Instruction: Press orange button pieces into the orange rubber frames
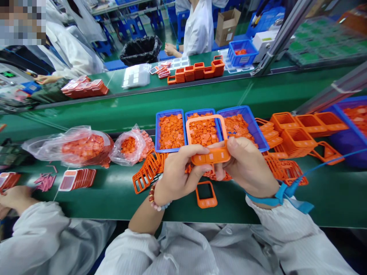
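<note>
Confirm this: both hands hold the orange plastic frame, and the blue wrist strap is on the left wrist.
Wrong on one point: the head view shows the blue wrist strap on the right wrist, not the left. The rest stands: the left hand and the right hand both hold the orange plastic frame.

Plastic bags (86, 147) lying left of three trays of small parts (172, 113), stacked plastic frames (296, 143) sitting right of them, all resting on a conveyor belt (120, 202), a second belt (177, 101) running beyond.
</note>
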The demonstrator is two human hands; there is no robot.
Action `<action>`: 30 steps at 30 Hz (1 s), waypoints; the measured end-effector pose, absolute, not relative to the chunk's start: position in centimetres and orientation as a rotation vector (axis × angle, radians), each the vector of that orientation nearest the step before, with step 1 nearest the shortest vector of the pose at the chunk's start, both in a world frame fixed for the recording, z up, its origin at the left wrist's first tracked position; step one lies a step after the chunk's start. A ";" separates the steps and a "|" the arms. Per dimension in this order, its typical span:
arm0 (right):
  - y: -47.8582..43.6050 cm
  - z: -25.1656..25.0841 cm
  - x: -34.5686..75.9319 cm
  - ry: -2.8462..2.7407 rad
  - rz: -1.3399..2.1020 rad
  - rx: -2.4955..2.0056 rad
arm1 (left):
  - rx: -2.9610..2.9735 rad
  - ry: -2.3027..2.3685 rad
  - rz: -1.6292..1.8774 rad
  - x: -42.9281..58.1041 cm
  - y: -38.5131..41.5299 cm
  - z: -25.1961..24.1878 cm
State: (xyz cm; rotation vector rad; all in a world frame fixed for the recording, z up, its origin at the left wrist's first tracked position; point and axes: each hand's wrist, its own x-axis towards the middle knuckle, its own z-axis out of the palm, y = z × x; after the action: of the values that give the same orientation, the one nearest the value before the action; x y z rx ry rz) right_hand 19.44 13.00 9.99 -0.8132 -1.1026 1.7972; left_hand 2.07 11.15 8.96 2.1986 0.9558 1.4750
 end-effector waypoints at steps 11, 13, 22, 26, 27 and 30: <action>13.1 10.1 19.2 -1.113 1.818 -0.817 | 2.182 0.962 1.450 2.0 11.1 8.9; 13.1 10.1 19.2 -1.112 1.812 -0.831 | 2.176 0.973 1.441 2.0 11.1 8.9; 13.0 10.1 19.2 -1.099 1.796 -0.819 | 2.179 0.950 1.456 2.0 11.0 8.9; 13.0 10.1 19.2 -1.094 1.803 -0.821 | 2.209 0.952 1.476 2.0 11.0 9.1; 13.0 10.1 19.2 -1.095 1.804 -0.827 | 2.215 0.955 1.479 2.0 11.1 9.1; 13.0 10.1 19.3 -1.101 1.808 -0.828 | 2.230 0.964 1.483 2.0 11.1 9.2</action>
State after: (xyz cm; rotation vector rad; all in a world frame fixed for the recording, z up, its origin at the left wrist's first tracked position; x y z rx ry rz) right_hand 19.25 12.96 10.08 -0.8284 -1.1013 1.8078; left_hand 2.03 11.07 9.21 2.2298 0.9642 1.4828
